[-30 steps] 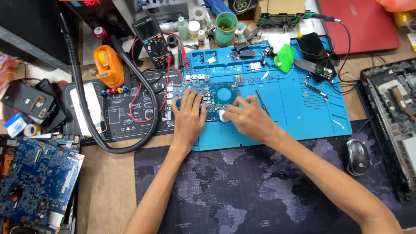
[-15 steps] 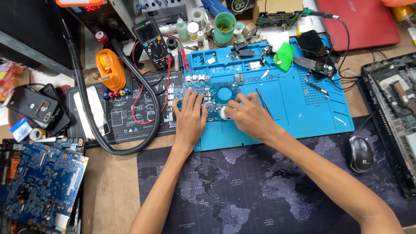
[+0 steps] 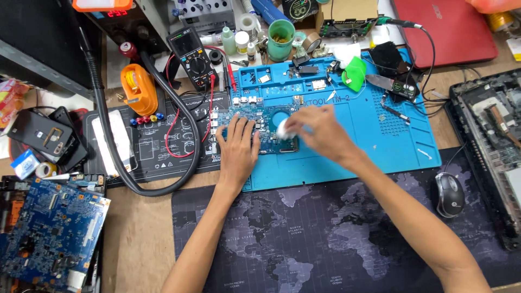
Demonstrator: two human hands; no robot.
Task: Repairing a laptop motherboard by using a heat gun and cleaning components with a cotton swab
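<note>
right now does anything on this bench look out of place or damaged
Nothing looks spilled or broken. The left hand lies flat on the circuit board on the blue mat, while the right hand presses a white wad to it. The bench is crowded: a second circuit board hangs at the left edge, and an opened laptop sits far right.

Single head-worn view, looking steeply down, fairly near, over the blue mat (image 3: 374, 146) and cluttered workbench (image 3: 135, 239)

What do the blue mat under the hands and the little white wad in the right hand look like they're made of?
The blue mat looks like silicone or soft rubber: matte, evenly coloured, with moulded compartments and rows of small dimples. The white wad, pinched in the right hand over the circuit board, looks like tissue or cotton: soft, crumpled and dull. It is too small to tell which.
</note>
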